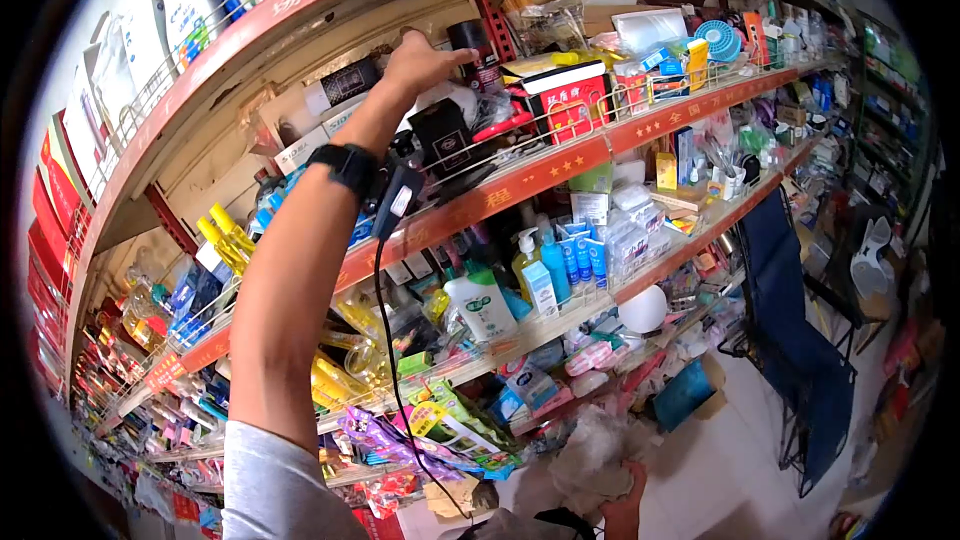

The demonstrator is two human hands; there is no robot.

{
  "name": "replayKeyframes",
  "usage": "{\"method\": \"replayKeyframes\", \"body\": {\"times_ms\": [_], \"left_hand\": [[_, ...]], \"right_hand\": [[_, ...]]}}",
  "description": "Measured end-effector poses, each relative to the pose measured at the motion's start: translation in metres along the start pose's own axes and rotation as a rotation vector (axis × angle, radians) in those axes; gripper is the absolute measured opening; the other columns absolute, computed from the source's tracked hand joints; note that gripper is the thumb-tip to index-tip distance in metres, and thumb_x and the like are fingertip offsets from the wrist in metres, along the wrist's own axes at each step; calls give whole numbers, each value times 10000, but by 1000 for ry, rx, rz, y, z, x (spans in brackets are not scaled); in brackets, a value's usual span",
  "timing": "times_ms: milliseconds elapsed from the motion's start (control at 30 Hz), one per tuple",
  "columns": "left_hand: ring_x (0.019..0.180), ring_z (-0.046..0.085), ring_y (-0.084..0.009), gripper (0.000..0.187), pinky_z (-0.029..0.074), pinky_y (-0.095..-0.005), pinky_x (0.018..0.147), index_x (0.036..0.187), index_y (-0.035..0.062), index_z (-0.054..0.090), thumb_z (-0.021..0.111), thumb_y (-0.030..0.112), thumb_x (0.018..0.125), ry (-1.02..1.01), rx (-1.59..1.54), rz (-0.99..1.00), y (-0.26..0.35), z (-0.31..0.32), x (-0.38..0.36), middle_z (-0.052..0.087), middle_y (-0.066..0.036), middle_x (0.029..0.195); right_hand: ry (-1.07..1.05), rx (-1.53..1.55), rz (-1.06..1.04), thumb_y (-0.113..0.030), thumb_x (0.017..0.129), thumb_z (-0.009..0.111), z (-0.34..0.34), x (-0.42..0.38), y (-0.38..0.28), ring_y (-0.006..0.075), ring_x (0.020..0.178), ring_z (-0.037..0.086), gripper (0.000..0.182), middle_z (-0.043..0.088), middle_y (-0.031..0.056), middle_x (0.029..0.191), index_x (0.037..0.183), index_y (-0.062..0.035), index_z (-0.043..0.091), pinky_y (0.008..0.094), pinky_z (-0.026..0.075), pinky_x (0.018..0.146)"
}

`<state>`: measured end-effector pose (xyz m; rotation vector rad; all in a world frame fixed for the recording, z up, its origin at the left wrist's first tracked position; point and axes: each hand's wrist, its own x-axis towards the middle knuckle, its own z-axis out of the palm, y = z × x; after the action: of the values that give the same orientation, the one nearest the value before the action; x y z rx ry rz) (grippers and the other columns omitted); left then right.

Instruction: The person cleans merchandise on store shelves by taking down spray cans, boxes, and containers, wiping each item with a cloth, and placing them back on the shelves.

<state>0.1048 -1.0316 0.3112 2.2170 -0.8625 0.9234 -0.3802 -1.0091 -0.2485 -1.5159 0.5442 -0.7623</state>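
Note:
My left hand [425, 62], below it a black watch [346, 169] on the wrist, reaches to the back of the upper shelf. Its thumb is stretched out toward a dark cylindrical can [470, 40], and the fingers are apart and partly hidden. Just under the hand are a black box [442, 134] and a white bundle. A black device with a white label [400, 200] hangs at the shelf edge, its cord running down. Low in the view, my right hand [626, 500] is closed on a crumpled translucent plastic bag [590, 455].
Red-edged shelves [520, 180] with wire rails are crowded with bottles, boxes and packets. A white-and-green bottle [480, 302] and blue tubes [583, 257] stand on the shelf below. On the right, a dark blue folding chair [790, 330] stands on the tiled floor [715, 440].

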Motion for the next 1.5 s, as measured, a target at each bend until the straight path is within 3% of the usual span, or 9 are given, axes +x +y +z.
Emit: {"method": "replayKeyframes", "body": {"times_ms": [67,100,433,633,733,800,1200,1367,1500], "left_hand": [[1015,658,-352,801,490,-383,898,983,-120,650,787,589,638,-279,96,-89,16,0,14,678,-287,997],[1146,574,-346,919,436,-383,972,1196,-146,567,819,549,650,-401,15,-66,-3,15,39,588,-290,1229],[1259,486,-319,952,414,-430,998,1265,-45,571,803,627,632,-400,243,-272,-40,111,103,540,-227,1329],[1227,507,-285,1154,445,-389,971,1252,-191,487,865,631,536,-596,59,-310,31,57,56,538,-218,1329],[968,618,-293,639,496,-439,842,1196,98,658,781,506,720,-499,235,-257,-26,110,100,637,-120,1200],[854,641,-260,508,521,-426,745,1077,74,695,771,446,739,-665,-121,-429,-55,124,115,674,-117,1053],[776,571,-112,298,457,-280,701,953,101,718,745,357,802,-559,-318,-185,-36,90,74,670,6,882],[788,599,-238,469,486,-405,676,955,51,696,780,450,725,-513,-218,-541,-52,134,101,667,-110,917],[868,591,-154,425,459,-306,800,1017,60,707,754,419,793,-587,-348,-536,-38,111,86,688,-19,962]], "right_hand": [[31,-97,13,162,518,606,-9,2,15,278,1288,413,847,408,123,1319,1305,-77,399,378,289,1120],[42,-68,12,154,517,613,-12,3,23,284,1287,415,858,406,128,1323,1311,-83,390,378,289,1120],[101,123,44,103,558,663,-30,21,50,314,1282,426,864,396,154,1355,1335,-111,350,425,335,1089],[127,232,56,80,612,691,-30,30,67,322,1279,429,823,392,165,1374,1332,-116,343,481,389,1051],[144,318,55,68,639,704,-28,35,78,327,1277,431,804,391,171,1384,1330,-119,340,509,416,1032],[149,403,20,60,657,714,-27,35,91,329,1276,432,792,390,174,1390,1330,-121,337,528,433,1020],[160,238,59,-56,585,801,-28,32,69,319,1247,447,860,418,157,1346,1320,-141,362,477,404,1035],[192,410,169,4,511,754,-24,23,89,311,1246,445,925,420,166,1329,1336,-92,347,440,375,1061],[136,438,155,94,542,720,-22,23,29,306,1250,444,907,423,167,1331,1345,-91,343,423,371,1071]]}}
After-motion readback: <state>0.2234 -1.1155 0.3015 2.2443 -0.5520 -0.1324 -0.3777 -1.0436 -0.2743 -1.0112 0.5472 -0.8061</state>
